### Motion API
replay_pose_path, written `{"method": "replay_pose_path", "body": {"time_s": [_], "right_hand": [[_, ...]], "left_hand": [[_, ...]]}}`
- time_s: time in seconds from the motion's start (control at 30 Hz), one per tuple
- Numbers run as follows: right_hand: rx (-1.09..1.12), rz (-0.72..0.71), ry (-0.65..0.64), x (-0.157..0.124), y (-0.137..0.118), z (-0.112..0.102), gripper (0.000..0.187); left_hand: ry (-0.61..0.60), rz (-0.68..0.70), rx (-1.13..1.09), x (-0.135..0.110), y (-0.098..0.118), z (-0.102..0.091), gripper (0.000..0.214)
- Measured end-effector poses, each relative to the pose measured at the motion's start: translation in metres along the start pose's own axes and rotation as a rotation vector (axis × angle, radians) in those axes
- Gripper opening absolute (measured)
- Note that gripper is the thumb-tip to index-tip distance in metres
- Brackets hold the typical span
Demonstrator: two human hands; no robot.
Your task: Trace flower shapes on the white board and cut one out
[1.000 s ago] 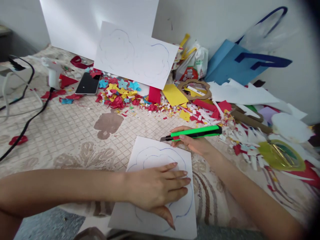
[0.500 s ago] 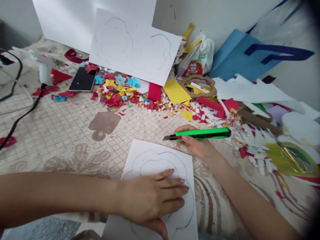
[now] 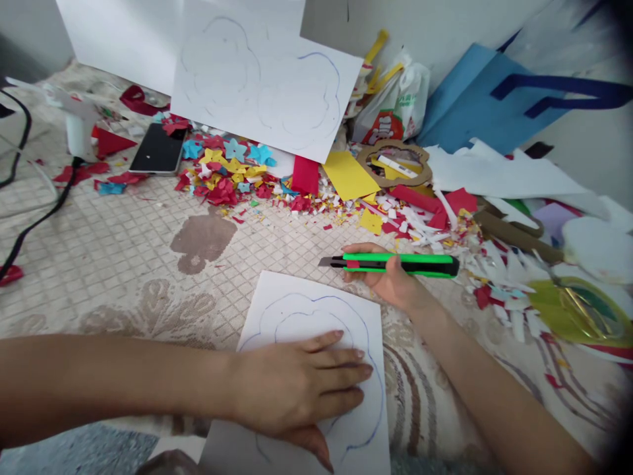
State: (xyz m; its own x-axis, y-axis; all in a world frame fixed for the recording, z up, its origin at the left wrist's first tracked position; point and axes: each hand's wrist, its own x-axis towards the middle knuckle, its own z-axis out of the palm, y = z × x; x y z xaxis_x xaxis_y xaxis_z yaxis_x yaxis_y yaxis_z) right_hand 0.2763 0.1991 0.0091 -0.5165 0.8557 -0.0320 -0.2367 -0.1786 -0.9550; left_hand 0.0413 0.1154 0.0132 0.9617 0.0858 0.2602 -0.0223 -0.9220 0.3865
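My left hand (image 3: 301, 386) lies flat on a white sheet (image 3: 368, 323), its fingers stretched out and slightly apart. Blue wavy outlines, one inside the other like a flower, are drawn on that sheet, and my hand covers part of them. Beyond the sheet's far edge, my right hand (image 3: 390, 284) grips a green and black utility knife (image 3: 420, 264). Its blade is out and points left, above the patterned tablecloth (image 3: 277, 244). The knife is apart from the sheet.
Paper flowers (image 3: 227, 168) and scraps are heaped along the back, beside a phone (image 3: 158, 148) and a glue gun (image 3: 76, 122). A larger drawn board (image 3: 277, 86) leans behind them. To the right are a cardboard ring (image 3: 366, 161), a blue bag (image 3: 469, 99) and yellow tape (image 3: 548, 307).
The utility knife has turned slightly in my right hand and my thumb sits further back along it. My left hand stays on the sheet. The view has shifted a little.
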Motion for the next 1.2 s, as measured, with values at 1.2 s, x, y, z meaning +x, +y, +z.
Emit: {"method": "replay_pose_path", "body": {"time_s": [1.2], "right_hand": [[-0.043,-0.107,0.122,0.0,0.004,0.012,0.042]], "left_hand": [[0.343,-0.45,0.516,0.024,-0.061,-0.061,0.02]]}}
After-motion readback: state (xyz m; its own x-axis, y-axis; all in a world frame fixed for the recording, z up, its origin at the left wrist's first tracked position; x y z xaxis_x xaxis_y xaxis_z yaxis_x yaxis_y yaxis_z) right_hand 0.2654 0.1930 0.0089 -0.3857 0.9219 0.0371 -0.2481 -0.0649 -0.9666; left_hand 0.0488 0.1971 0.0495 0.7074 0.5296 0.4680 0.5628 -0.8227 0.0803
